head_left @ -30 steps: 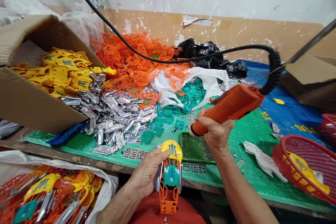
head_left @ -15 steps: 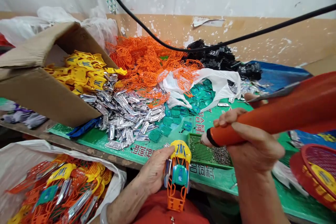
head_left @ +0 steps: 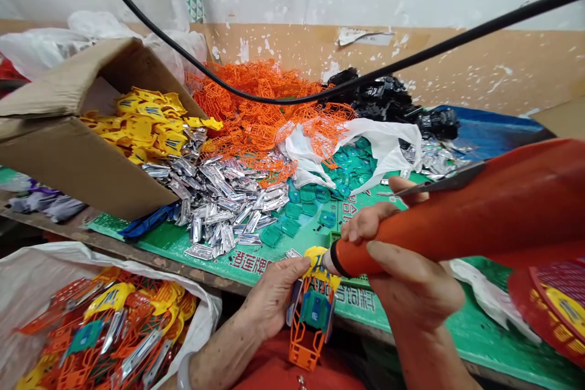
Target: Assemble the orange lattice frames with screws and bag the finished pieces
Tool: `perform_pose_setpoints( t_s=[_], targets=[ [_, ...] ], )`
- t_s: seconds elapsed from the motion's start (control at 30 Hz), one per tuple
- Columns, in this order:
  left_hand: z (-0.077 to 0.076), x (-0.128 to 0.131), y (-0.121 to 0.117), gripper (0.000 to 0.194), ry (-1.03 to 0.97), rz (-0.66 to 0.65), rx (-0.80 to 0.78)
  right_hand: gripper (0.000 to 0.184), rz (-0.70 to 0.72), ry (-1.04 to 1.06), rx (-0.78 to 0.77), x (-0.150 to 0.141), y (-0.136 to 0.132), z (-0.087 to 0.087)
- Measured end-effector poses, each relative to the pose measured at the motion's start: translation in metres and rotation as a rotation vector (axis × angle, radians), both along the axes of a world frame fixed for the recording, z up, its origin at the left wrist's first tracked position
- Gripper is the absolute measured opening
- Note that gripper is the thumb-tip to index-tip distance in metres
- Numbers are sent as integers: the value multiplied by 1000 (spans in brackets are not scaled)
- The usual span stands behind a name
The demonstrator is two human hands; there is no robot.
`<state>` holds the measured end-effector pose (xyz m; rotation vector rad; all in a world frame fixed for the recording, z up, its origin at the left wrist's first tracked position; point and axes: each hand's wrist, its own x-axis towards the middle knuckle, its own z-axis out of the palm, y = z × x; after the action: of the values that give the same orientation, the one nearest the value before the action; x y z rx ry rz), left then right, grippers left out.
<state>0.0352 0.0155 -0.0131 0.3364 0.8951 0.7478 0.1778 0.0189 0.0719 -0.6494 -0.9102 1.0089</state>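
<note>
My left hand grips a small toy assembly with an orange lattice frame, a teal insert, silver side pieces and a yellow cap, held upright over my lap. My right hand is wrapped round an orange electric screwdriver with a black cable. The tool's tip touches the yellow cap at the top of the toy.
On the green mat lie silver parts, teal parts, orange frames and black parts. A cardboard box holds yellow caps. A white bag of finished toys sits lower left; a red basket at right.
My right hand has brought the screwdriver down and left, from above the green screw tray to the toy's yellow cap. The left hand has kept the toy nearly still.
</note>
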Motion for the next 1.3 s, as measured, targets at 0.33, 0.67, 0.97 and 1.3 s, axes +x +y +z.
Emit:
perform_pose_setpoints(
  t_s=[0.33, 0.67, 0.97, 1.3],
  targets=[
    [0, 1, 0, 36, 22, 0, 25, 45, 15, -25, -54, -2, 0, -4],
    [1, 0, -2, 31, -3, -3, 65, 46, -12, -78, -77, -2, 1, -7],
    [3, 6, -5, 35, 48, 77, 76, 27, -39, -146, -92, -5, -1, -13],
    [1, 8, -9, 36, 152, 96, 113, 27, -58, -254, -115, -4, -7, -27]
  ],
)
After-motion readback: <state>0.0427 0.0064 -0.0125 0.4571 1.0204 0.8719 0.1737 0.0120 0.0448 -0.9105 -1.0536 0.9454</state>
